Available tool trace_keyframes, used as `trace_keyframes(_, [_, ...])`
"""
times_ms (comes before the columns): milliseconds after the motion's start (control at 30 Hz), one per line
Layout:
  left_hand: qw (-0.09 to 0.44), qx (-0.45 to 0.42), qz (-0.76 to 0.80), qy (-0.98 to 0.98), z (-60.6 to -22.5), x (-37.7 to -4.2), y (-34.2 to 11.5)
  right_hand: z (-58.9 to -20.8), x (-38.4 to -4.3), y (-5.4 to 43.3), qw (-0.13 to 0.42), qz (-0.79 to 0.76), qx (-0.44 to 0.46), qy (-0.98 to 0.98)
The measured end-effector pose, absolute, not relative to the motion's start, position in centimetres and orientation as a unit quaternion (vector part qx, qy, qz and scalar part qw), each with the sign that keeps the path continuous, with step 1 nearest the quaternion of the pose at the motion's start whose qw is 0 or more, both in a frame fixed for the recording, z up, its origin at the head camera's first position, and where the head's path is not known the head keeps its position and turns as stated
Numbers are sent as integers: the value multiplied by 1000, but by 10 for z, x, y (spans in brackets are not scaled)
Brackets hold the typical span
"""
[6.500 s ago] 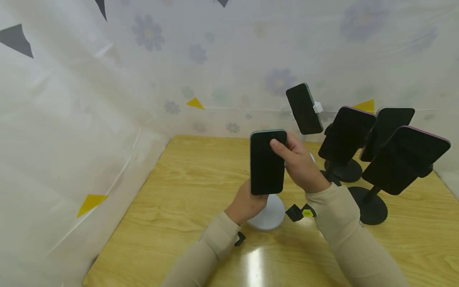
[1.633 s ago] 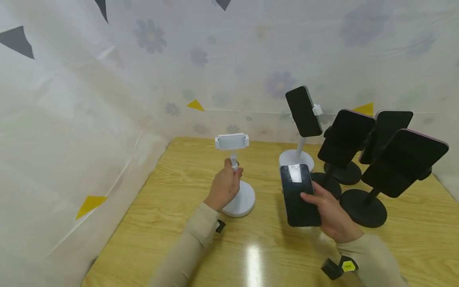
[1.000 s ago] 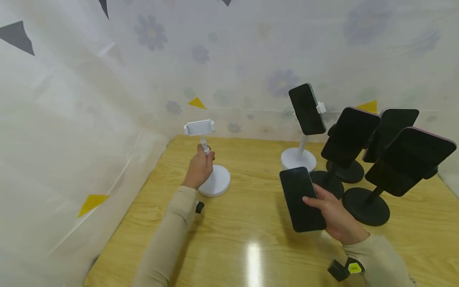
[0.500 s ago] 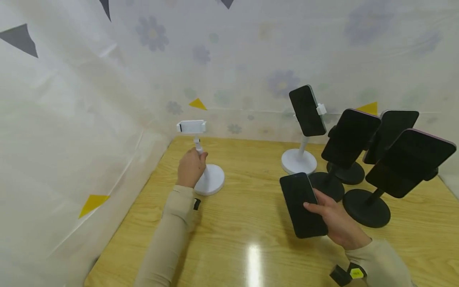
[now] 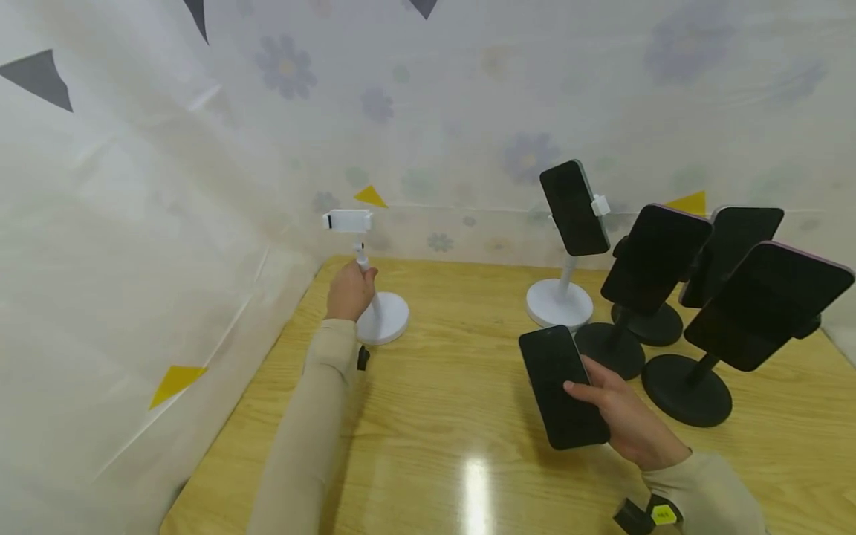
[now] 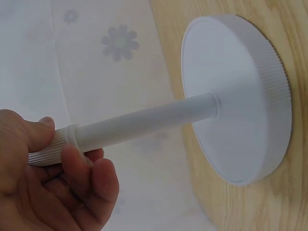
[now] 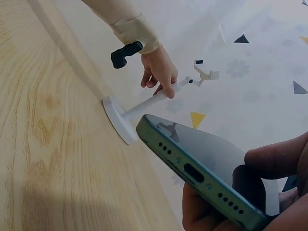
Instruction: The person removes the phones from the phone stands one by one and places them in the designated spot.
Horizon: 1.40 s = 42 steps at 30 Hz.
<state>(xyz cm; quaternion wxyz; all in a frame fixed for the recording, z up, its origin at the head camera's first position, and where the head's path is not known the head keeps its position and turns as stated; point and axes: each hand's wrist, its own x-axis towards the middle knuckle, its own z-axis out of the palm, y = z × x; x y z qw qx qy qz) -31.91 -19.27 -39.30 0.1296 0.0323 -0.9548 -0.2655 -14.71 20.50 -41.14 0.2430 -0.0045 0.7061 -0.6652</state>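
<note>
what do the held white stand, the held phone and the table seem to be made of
White stand: probably matte plastic; evenly white, moulded-looking ridges.
Phone: likely glossy glass front, reflecting in the right wrist view; its green edge could be metal or plastic.
Table: wood or wood-look laminate; visible grain, shiny glare.

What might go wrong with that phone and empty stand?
The right hand grips the phone by one side above the table, so it might slip and drop. The left hand holds the empty white stand high up, so a tug might tip it. A swing of the phone might also bump the nearest black stand.
</note>
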Motion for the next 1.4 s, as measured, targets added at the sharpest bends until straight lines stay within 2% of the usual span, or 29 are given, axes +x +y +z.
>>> trace_keyframes(233, [133, 40, -264, -955, -391, -336, -197, -412, -145, 202, 250, -656, 11, 713])
trace_keyframes(533, [109, 61, -247, -961, -390, -356, -209, -414, -145, 198, 252, -648, 8, 719])
trace_keyframes(900, [108, 98, -244, -959, -388, -357, -210, -412, -141, 195, 247, -643, 21, 725])
trace_keyframes(1100, [16, 107, -97, -989, -391, -347, -211, -408, -144, 190, 254, -640, 27, 724])
trace_keyframes(1167, [4, 101, -29, -994, -393, -339, -211, -407, -145, 187, 254, -645, 21, 720])
trace_keyframes(1233, [37, 83, 24, -996, -395, -329, -208, -406, -147, 184, 254, -650, 14, 716])
trace_keyframes(1400, [225, -29, 87, -970, -399, -295, -182, -404, -148, 179, 249, -670, -5, 700])
